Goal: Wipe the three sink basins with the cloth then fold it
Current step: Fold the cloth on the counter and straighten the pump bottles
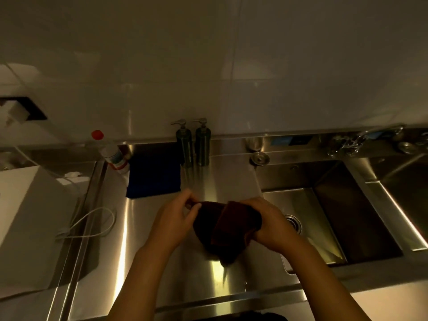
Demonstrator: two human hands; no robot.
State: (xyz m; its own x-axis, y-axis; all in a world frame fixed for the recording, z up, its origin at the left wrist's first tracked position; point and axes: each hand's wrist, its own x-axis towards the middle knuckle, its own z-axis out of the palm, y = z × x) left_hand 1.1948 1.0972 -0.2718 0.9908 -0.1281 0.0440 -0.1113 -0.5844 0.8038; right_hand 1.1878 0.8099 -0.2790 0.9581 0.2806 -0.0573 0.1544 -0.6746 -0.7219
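Observation:
A dark brown cloth (225, 230) hangs bunched between both my hands above the steel counter, just left of the nearest sink basin (324, 205). My left hand (174, 218) pinches the cloth's upper left edge with thumb and fingers. My right hand (269, 224) grips its right side, with part of the cloth folded over. The cloth's lower end droops toward the counter. A further basin (403, 181) lies at the right edge; only part of it shows. A third basin is not visible.
Two dark pump bottles (193, 144) stand at the back by the wall. A blue cloth (154, 176) lies flat left of them, beside a red-capped plastic bottle (111, 151). A white appliance (27, 218) with a looped cord sits at the left. Taps (352, 141) stand behind the basins.

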